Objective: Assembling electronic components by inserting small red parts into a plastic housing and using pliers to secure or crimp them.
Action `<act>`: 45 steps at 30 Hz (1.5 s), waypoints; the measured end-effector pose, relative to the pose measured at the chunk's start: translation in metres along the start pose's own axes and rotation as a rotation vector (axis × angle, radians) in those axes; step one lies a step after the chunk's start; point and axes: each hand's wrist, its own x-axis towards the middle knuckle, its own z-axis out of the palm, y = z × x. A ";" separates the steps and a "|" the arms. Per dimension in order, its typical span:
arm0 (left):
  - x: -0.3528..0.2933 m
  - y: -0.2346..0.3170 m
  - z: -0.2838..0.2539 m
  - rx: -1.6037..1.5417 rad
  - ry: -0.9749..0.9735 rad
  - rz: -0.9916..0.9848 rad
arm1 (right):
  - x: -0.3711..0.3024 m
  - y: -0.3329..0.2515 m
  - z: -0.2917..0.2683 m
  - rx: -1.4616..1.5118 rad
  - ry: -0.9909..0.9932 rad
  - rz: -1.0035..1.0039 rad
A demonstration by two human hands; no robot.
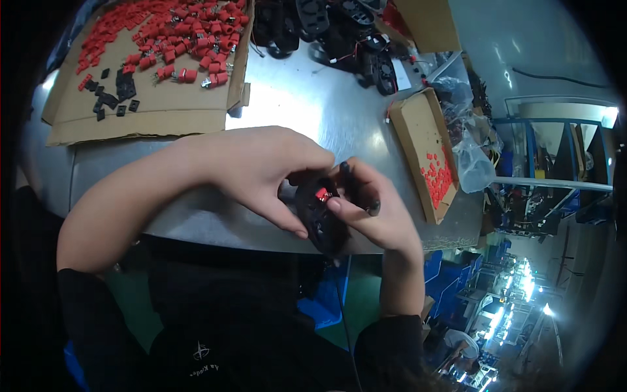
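Near the table's front edge, my left hand point(264, 171) curls around a black oval plastic housing point(328, 232), with the thumb along its near side. A small red part with metal contacts point(323, 195) sits in the upper portion of this housing. My right hand point(385, 208) grips the housing from the other side, its thumb tip pressed beside the red part. Something dark and slim point(353, 186) shows among the right fingers; I cannot tell whether it is a tool or a fingertip cover. The undersides of the housing and several fingers are hidden.
At the far left, a cardboard tray point(170, 123) holds many red parts point(189, 39) and small black pieces point(117, 91). Black housings with wires point(353, 39) are piled at the back. A narrower cardboard box point(418, 140) with red pieces and clear plastic bags point(473, 163) lie right.
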 end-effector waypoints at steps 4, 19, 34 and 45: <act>0.006 0.014 0.000 -0.659 0.091 -0.423 | -0.004 0.008 0.005 0.285 0.212 -0.004; -0.001 0.035 0.020 0.206 0.016 -0.460 | 0.026 0.015 -0.030 0.572 0.311 -0.435; 0.006 0.048 0.039 0.354 0.082 -0.699 | 0.029 -0.006 0.015 0.541 0.114 -0.840; 0.000 0.051 0.049 0.453 0.076 -0.648 | 0.029 0.010 0.012 0.792 0.232 -0.710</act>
